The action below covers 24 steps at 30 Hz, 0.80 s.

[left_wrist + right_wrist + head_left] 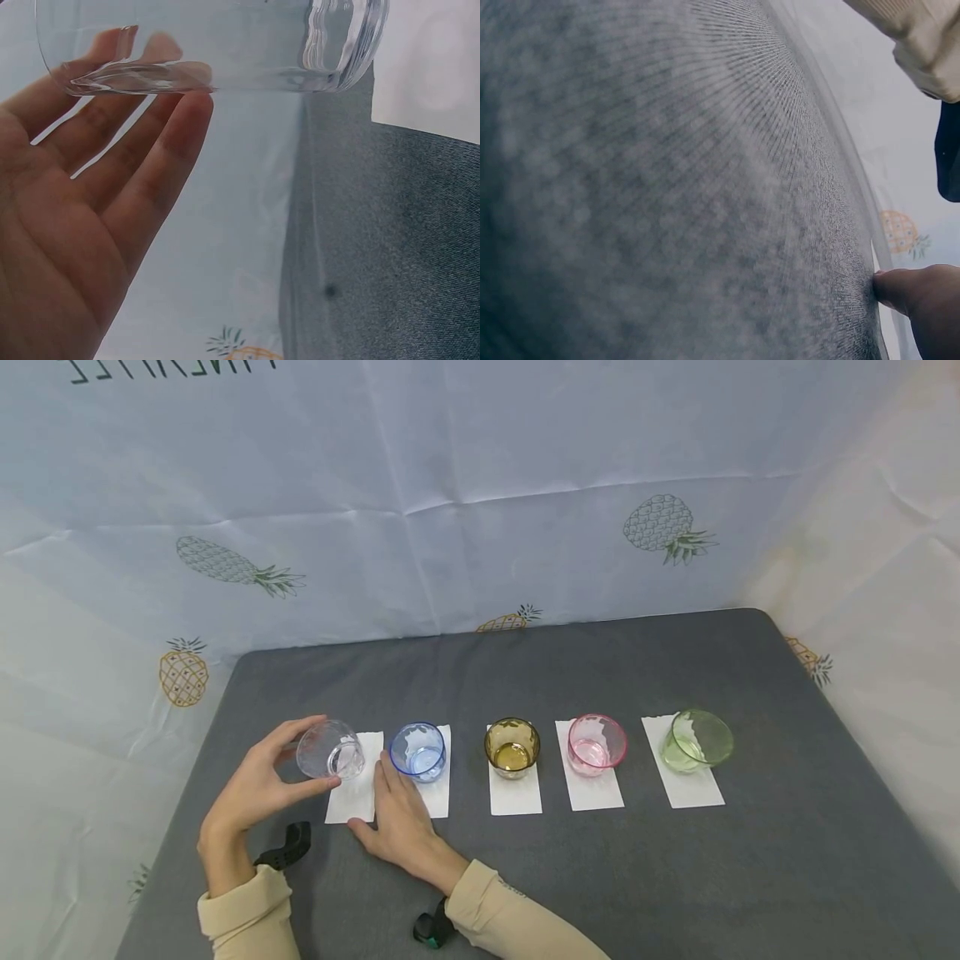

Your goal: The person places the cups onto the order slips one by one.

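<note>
Head view: 5 white paper slips lay in a row on the grey counter [600,877]. 4 carried tinted cups: blue cup [417,750], amber cup [512,747], pink cup [596,744], green cup [697,740], the last tilted. The left hand [258,793] held the clear cup [330,750] tipped on its side, above the left edge of the leftmost slip [355,785]; fingers and thumb curled round its wall, so the grip was clamped on the cup. The right hand [401,827] lay flat, fingers straight, pressing that slip's right part, probably to keep the paper from shifting.

Left wrist view: the clear cup [210,45] sat at the fingertips [184,127], away from the palm, with the counter [390,247] beyond it.

Right wrist view: mostly blurred counter [667,187]; 1 fingertip [919,296] showed at the lower right edge. Cup not visible here.
</note>
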Motion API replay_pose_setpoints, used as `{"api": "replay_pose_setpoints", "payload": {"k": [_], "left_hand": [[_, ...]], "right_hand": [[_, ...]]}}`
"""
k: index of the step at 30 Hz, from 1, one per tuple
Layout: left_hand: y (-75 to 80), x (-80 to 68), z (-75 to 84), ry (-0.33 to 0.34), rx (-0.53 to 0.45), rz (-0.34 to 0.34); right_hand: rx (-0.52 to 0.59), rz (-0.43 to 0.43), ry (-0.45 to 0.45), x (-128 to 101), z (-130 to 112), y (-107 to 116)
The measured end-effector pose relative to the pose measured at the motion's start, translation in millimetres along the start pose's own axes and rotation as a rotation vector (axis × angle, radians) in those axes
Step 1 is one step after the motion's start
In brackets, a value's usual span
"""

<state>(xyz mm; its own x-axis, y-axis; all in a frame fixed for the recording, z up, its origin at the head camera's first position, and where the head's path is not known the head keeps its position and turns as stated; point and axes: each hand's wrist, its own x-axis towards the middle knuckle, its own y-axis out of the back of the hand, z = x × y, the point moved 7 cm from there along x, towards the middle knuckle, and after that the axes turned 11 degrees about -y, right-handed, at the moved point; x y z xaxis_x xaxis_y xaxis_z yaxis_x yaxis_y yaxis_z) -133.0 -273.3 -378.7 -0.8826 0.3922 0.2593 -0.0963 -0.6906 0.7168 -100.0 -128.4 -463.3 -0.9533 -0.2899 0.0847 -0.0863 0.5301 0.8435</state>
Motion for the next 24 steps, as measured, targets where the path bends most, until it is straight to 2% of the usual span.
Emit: {"api": "replay_pose_setpoints", "payload": {"k": [7,15,18,24], "left_hand": [[-5.1,1.2,1.1,0.015,-0.008,-0.037],[-7.1,5.9,19.7,0.017,-0.02,-0.083],[-8.7,5.3,13.9,0.022,-0.025,-0.088],[-16.2,2.4,-8.8,0.032,-0.052,-0.102]], "right_hand": [[0.007,-0.006,-0.001,0,0,1],[0.031,-0.029,-0.004,1,0,-1],[0.039,-0.033,-0.005,1,0,-1],[0.043,-0.03,-0.005,1,0,0]]}}
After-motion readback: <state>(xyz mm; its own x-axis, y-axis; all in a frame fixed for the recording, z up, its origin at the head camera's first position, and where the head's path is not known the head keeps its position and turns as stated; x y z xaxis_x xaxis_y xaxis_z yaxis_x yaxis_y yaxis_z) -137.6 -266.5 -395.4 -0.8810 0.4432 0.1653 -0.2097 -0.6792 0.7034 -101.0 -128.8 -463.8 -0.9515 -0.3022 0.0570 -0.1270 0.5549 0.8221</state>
